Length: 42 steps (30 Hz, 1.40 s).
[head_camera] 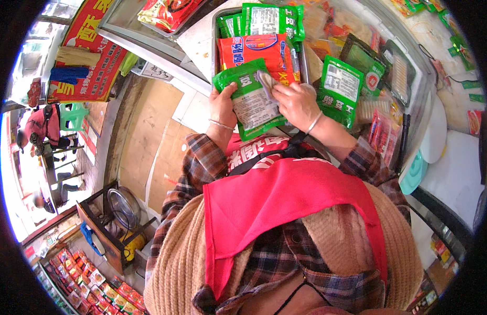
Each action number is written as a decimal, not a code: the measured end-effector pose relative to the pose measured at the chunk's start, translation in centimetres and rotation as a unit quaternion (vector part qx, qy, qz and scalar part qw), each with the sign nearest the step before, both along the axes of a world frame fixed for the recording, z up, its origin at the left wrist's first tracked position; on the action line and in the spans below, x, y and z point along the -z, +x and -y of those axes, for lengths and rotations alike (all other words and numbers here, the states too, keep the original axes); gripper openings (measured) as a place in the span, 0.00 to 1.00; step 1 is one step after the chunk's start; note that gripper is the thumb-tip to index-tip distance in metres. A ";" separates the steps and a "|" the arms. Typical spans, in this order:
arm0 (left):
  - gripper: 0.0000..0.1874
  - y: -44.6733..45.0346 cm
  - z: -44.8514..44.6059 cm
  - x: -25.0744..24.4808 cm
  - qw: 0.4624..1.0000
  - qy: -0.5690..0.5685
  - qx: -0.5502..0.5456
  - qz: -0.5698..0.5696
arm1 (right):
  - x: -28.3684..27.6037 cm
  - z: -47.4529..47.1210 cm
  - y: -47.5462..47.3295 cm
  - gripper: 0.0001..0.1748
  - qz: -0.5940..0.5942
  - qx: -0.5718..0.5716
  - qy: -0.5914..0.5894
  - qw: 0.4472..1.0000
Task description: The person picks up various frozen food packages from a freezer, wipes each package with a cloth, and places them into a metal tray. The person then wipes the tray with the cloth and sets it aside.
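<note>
A green plastic food packet [253,108] with a pale printed panel is held up before my chest. My left hand [223,104] grips its left edge, thumb on the front. With my right hand [294,102] I press a folded greyish cloth [268,84] against the packet's upper right part. Just behind is a metal tray [215,47] holding red-orange packets [253,51] and green packets [271,19]. Another green packet [339,90] lies to the right of my right hand, on other packaged food.
A chest freezer or display case with a raised rim [418,90] holds mixed packets on the right. Red packets [170,13] sit in a second tray at the top. A teal plastic item [414,173] is beside the rim. People sit far left, near a green stool [73,116].
</note>
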<state>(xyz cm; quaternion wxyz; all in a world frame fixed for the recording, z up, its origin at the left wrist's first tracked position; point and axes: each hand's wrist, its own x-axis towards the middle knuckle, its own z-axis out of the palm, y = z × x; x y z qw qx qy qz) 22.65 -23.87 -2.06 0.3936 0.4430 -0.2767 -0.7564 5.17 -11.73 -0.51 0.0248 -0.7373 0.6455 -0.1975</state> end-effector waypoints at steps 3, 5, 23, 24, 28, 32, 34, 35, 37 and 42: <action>0.10 -0.2 -0.2 -0.1 1.000 -0.011 -0.007 -0.024 | -2.0 -1.9 0.0 0.18 -0.007 -0.034 0.047 0.998; 0.10 -0.2 0.0 -0.2 1.000 0.000 0.002 -0.003 | -3.3 -2.0 -0.2 0.13 0.142 -0.059 0.089 0.984; 0.10 -1.4 4.3 2.7 0.995 -0.079 0.028 0.046 | -1.5 -0.4 2.0 0.08 0.041 -0.105 -0.035 0.993; 0.10 -1.4 4.4 2.6 0.996 -0.077 0.031 0.044 | -1.4 -0.7 1.8 0.08 0.029 -0.084 -0.019 0.996; 0.11 -1.4 4.4 2.5 0.995 -0.075 0.037 0.053 | -0.9 -1.1 1.2 0.08 -0.028 0.011 -0.024 0.999; 0.08 -1.3 4.2 2.2 0.992 -0.095 0.049 0.064 | -0.9 -0.9 -0.9 0.09 -0.122 0.121 0.061 0.983; 0.08 -1.3 4.2 2.1 0.993 -0.085 0.053 0.064 | -1.3 -0.4 -2.5 0.09 -0.080 0.178 0.107 0.975; 0.08 -1.3 4.2 2.1 0.993 -0.086 0.055 0.054 | -1.6 -0.1 -3.0 0.09 -0.046 0.169 0.098 0.980; 0.09 -1.3 4.2 2.3 0.994 -0.080 0.057 0.056 | -2.2 0.8 -3.5 0.11 0.019 0.118 -0.026 0.993; 0.10 -1.4 4.2 2.6 0.992 -0.091 0.053 0.074 | -2.5 1.9 0.6 0.08 0.008 0.100 -0.005 0.995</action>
